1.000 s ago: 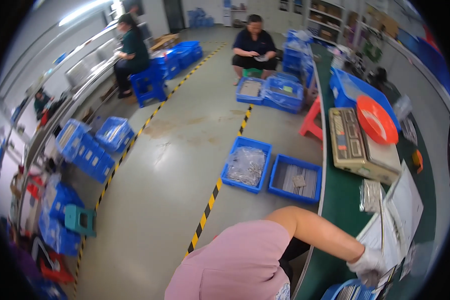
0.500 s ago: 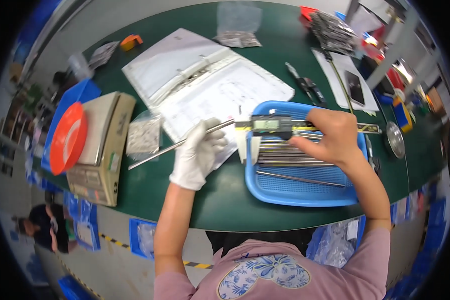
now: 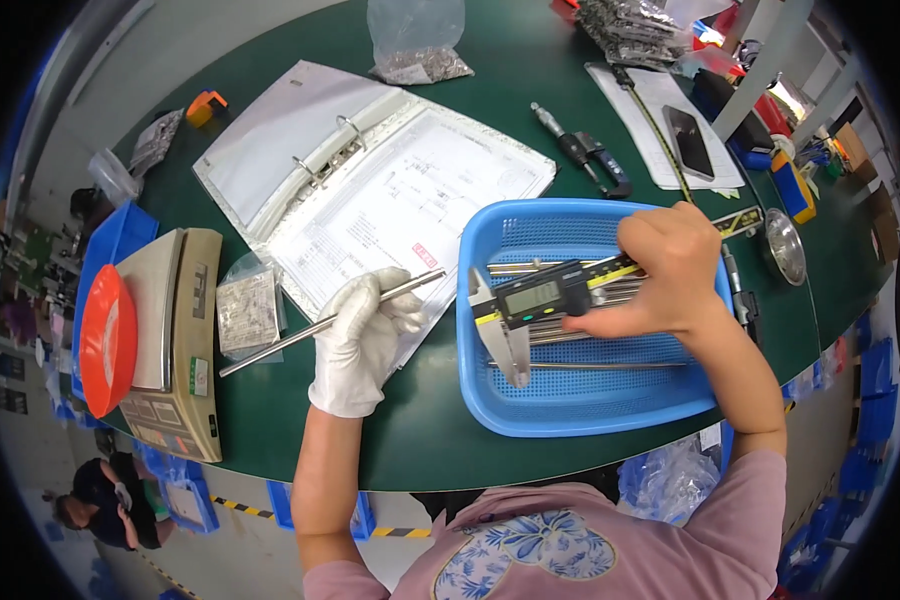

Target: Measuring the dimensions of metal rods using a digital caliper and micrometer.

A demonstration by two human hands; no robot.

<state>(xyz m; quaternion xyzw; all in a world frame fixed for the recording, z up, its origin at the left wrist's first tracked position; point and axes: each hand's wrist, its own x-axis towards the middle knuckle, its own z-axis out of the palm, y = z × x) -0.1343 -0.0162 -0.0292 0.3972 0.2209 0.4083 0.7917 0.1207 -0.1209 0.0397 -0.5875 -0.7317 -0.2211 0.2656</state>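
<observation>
Since half a second ago the gloved left hand [image 3: 362, 340] has drawn its closed fingers' long metal rod [image 3: 330, 322] slantwise toward the digital caliper [image 3: 545, 300], whose jaws, gripped in the bare right hand [image 3: 660, 275], hang just right of the rod's upper tip above the blue basket [image 3: 590, 405].

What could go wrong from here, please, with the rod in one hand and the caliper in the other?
The metal rod sticks far out of the gloved left hand, and its long end may swing into the weighing scale or the small bag of parts. The digital caliper is held in the bare right hand by its beam alone; it may tip or drop into the blue basket onto the rods there.
</observation>
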